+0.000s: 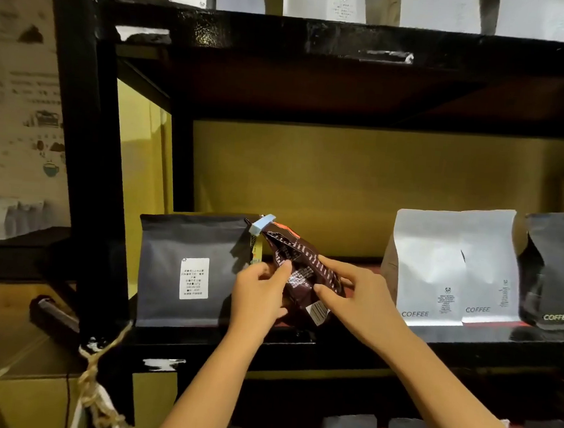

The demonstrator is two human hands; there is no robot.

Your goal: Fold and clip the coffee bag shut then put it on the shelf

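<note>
**Clipped bag going onto the shelf: soft, crinkly, easy to crush**

The dark brown, glossy foil coffee bag (303,269) with white print sits tilted on the black metal shelf (331,344), between a matte black stand-up pouch (188,270) and a white stand-up pouch (428,269). A pale blue plastic clip (262,226) pinches its folded top. The left hand (257,293) grips the bag's left edge between thumb and fingers; the right hand (358,294) presses fingertips against its right side, not clearly closed around it.

The creased foil looks thin, limp and probably slick, and the bag seems partly full and light. Holding low on the body, away from the clip, would likely keep the fold from springing open.
</note>
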